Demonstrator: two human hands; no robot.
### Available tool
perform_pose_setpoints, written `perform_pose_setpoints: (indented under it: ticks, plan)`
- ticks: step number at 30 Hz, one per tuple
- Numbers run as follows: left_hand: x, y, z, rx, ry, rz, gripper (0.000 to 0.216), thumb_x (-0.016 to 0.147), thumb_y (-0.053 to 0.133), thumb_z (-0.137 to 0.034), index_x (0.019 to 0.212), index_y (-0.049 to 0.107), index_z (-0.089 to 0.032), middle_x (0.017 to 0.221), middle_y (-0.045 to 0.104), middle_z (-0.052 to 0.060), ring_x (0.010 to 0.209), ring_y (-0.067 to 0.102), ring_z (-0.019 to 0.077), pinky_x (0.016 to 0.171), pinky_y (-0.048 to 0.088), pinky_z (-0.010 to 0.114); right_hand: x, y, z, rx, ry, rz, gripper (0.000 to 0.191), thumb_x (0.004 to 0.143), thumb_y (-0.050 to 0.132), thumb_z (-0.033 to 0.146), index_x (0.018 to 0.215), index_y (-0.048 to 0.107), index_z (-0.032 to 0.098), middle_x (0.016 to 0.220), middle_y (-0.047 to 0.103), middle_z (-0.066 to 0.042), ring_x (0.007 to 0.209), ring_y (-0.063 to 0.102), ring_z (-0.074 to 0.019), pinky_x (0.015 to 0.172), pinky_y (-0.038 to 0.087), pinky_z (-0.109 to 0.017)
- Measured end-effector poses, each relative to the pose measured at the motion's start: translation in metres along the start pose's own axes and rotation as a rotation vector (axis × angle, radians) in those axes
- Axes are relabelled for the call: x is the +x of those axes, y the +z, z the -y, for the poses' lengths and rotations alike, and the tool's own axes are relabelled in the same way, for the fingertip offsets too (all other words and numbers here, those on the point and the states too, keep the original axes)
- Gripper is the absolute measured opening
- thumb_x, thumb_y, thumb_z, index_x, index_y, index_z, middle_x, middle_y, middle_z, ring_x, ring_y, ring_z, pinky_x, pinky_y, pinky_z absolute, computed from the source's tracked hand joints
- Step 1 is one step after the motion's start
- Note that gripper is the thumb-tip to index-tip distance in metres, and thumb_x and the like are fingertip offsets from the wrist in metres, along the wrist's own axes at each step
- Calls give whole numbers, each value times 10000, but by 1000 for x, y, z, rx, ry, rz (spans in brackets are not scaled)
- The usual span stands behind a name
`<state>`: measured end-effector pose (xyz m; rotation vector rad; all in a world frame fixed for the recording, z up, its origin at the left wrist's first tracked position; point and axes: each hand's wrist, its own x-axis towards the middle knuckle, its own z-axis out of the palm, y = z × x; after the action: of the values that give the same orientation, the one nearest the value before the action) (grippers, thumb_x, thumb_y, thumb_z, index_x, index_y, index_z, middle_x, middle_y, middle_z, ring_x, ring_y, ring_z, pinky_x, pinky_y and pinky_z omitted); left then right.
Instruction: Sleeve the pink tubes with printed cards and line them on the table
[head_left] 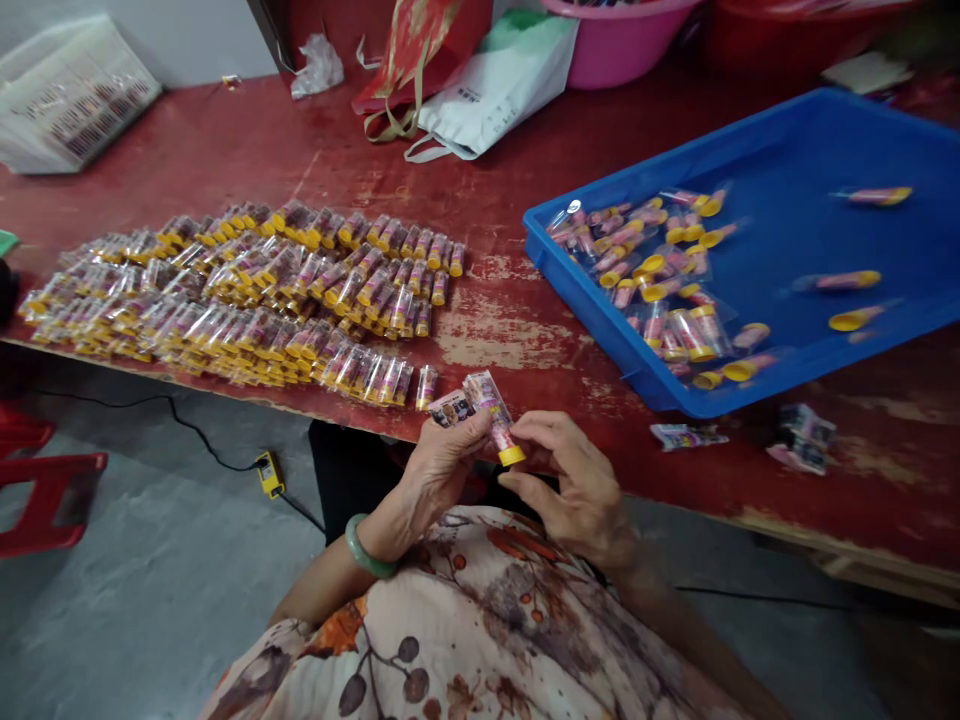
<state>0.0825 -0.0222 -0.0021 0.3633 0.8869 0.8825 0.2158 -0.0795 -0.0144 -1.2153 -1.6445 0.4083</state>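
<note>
Left hand (444,455) pinching the clear tube (495,422) — hold it steady! Right hand (576,482), loosely parted beside the yellow cap (512,456) — gently now.

Along the far side of your worn red table (495,345), you have a white container (90,95) at the left, then a crumpled clear plastic bag (317,68), a red bag (450,42) with tan handles, and a white and green bag (502,90) lying beside it. Farther right you see a pink tub (626,48). On the grey floor (165,560) to your left are a red stool (60,467), a black cord (175,408) and a yellow socket block (268,475).
</note>
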Motion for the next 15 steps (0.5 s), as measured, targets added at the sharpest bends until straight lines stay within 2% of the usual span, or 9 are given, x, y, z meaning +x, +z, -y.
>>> perform_pose_setpoints:
  ticks: [2,5,8,15]
  plan:
    - [0,-1,0,-22,-20,21,386,529,886,-314,762,652,-114,677,648,5,586,587,109,584,498,238,3,-6,2,47,-1,7,289,832,600,127,1117,572,172,1056,595,-101,866,617,-169,711,541,-295]
    - [-3,1,3,-51,-24,65,363,530,888,-249,778,656,-120,711,662,3,613,599,103,603,499,225,4,-6,4,-36,-32,-143,291,798,584,52,1061,597,175,991,620,-78,847,613,-166,741,530,-315]
    - [-7,3,6,-57,-30,104,358,523,893,-240,763,658,-117,710,665,4,622,599,99,622,495,219,4,0,7,-67,-33,-265,253,769,604,47,984,622,179,925,638,-60,795,621,-163,686,531,-304]
    - [-14,7,6,15,-57,82,448,428,920,-314,746,674,-116,698,682,22,628,617,135,631,503,257,9,5,17,-62,-55,-403,214,741,632,22,865,660,194,820,665,-30,698,643,-141,604,536,-266]
